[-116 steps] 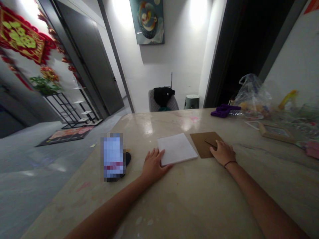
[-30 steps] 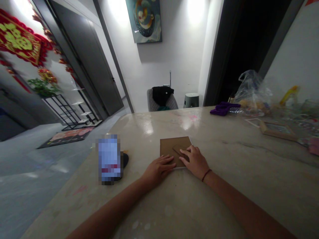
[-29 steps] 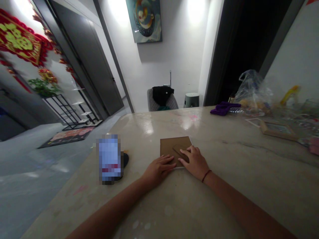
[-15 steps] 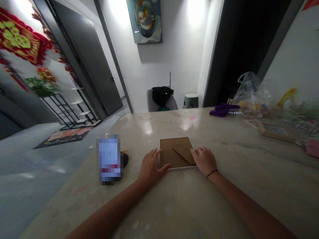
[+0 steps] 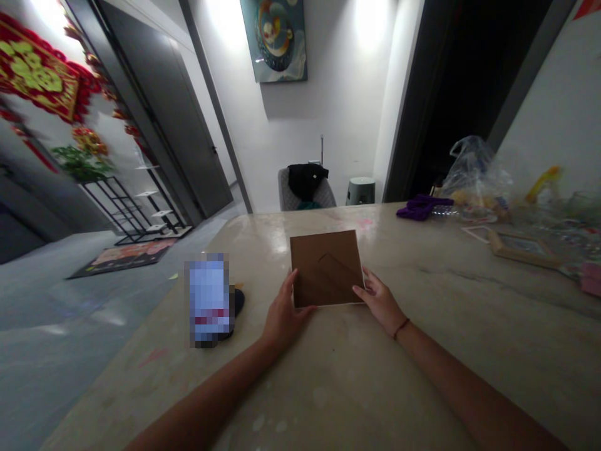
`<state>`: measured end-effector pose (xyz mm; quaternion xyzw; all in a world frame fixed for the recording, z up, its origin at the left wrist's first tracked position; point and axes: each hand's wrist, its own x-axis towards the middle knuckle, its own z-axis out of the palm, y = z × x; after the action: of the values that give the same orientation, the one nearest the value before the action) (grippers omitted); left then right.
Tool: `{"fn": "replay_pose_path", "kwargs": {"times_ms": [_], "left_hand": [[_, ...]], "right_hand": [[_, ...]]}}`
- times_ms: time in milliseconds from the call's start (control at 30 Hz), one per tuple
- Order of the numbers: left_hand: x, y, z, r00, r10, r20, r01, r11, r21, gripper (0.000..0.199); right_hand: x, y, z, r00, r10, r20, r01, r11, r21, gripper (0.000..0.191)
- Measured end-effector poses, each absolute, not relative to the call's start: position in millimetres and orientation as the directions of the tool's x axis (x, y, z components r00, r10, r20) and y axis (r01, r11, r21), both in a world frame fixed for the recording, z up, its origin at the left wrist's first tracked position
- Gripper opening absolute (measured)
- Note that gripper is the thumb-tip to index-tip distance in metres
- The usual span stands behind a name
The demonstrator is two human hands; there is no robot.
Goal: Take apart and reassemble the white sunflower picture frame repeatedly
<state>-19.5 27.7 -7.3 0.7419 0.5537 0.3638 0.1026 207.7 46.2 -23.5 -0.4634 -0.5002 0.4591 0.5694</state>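
Observation:
A picture frame with a brown backing board and a thin white edge stands tilted up in front of me, its back towards me. The outline of a stand flap shows on the board. My left hand grips the frame's left side and lower left corner, thumb along the bottom edge. On the right side my right hand holds it, thumb on the back and fingers behind the edge. The front of the frame is hidden from me.
On the marble-look table a phone with a blurred screen stands at the left. Towards the right lie a purple cloth, a clear plastic bag and a wooden frame. A chair stands beyond the far edge.
The picture frame has gone from lying nearly flat to tilted up, its far edge raised. My right fingers have moved behind its right edge, and both hands now grip it.

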Motion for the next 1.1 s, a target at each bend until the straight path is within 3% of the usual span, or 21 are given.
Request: {"fn": "replay_pose_path", "kwargs": {"times_ms": [133, 233, 400, 467, 600, 700, 833, 1000, 1100], "left_hand": [[-19.2, 27.8, -7.7, 0.113, 0.893, 0.436, 0.719, -0.377, 0.584, 0.089], [-19.3, 27.9, -8.1, 0.135, 0.883, 0.449, 0.723, -0.397, 0.565, 0.087], [-18.6, 28.2, -8.2, 0.239, 0.856, 0.458, 0.792, -0.445, 0.418, 0.063], [-18.2, 27.9, -8.0, 0.276, 0.844, 0.46, 0.806, -0.464, 0.367, 0.063], [-18.4, 26.0, -8.7, 0.276, 0.845, 0.458, 0.81, -0.461, 0.362, 0.065], [-19.7, 24.6, -10.3, 0.281, 0.854, 0.438, 0.784, -0.467, 0.409, 0.055], [-21.0, 24.1, -10.0, 0.291, 0.846, 0.446, 0.755, -0.49, 0.436, 0.044], [-18.3, 21.7, -7.1, 0.353, 0.832, 0.428, 0.716, -0.534, 0.449, 0.041], [-13.3, 18.2, -6.1, 0.338, 0.84, 0.425, 0.694, -0.527, 0.491, 0.03]], "right_hand": [[205.3, 44.1, -22.6, 0.037, 0.982, 0.184, -0.09, 0.187, -0.978, 0.041], [204.2, 41.9, -18.4, 0.041, 0.984, 0.171, -0.116, 0.174, -0.978, 0.041], [188.9, 28.6, -4.8, 0.159, 0.971, 0.177, -0.044, 0.186, -0.982, 0.039], [179.3, 19.6, 2.7, 0.157, 0.969, 0.192, -0.028, 0.199, -0.98, 0.037], [165.0, 1.2, 16.0, -0.102, 0.97, 0.22, -0.119, 0.207, -0.971, 0.033], [161.4, -4.4, 15.4, -0.234, 0.934, 0.269, -0.165, 0.235, -0.958, 0.045], [165.9, 10.2, -5.7, -0.084, 0.943, 0.323, -0.026, 0.322, -0.946, 0.043], [181.7, 43.4, -27.1, 0.184, 0.949, 0.257, -0.009, 0.263, -0.965, 0.048], [188.7, 49.4, -22.0, 0.137, 0.971, 0.195, -0.027, 0.2, -0.979, 0.048]]}}
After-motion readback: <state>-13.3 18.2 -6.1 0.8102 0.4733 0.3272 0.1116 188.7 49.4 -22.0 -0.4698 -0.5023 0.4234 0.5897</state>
